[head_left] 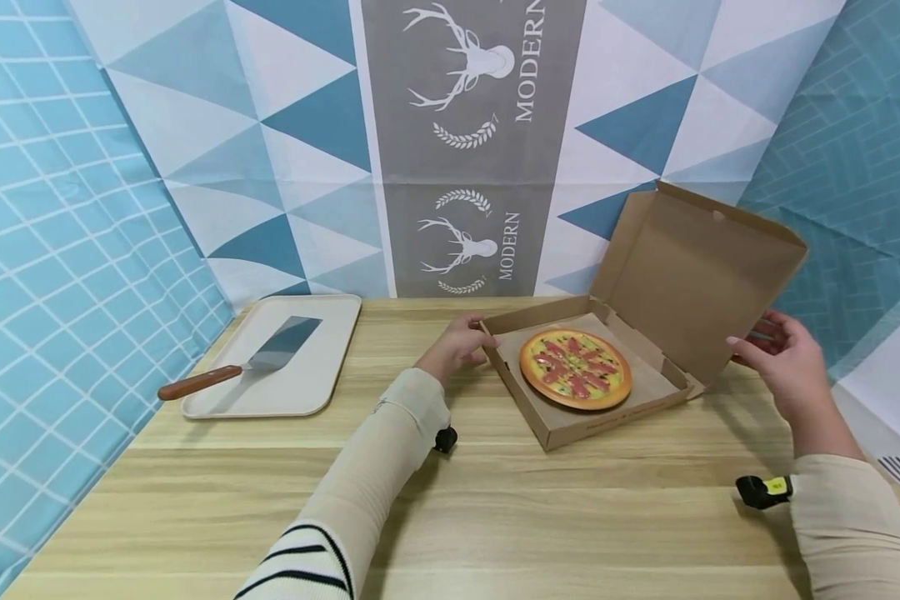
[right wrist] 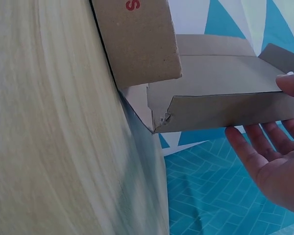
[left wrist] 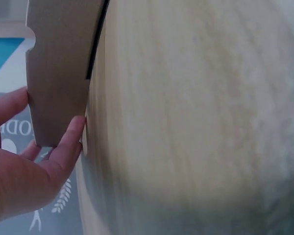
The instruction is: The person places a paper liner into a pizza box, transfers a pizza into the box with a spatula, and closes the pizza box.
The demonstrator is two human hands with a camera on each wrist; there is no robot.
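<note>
An open cardboard pizza box [head_left: 520, 406] sits on the right half of the table, its lid [head_left: 701, 271] tilted up on the right side. Inside lies a round pizza [head_left: 576, 368] with a browned crust and pink strips on top, on a sheet of brown paper. My left hand [head_left: 463, 343] grips the box at its back left corner; in the left wrist view, thumb and fingers are on either side of the cardboard wall [left wrist: 61, 78]. My right hand [head_left: 789, 362] holds the lid's edge, thumb on the inner side and fingers behind the side flap [right wrist: 210, 111].
On the left, a cream tray [head_left: 318, 387] carries a wide metal spatula [head_left: 281, 343] whose wooden handle [head_left: 198, 382] sticks out past the tray's edge. Patterned wall coverings [head_left: 461, 150] stand behind the table [head_left: 570, 508] and at both sides.
</note>
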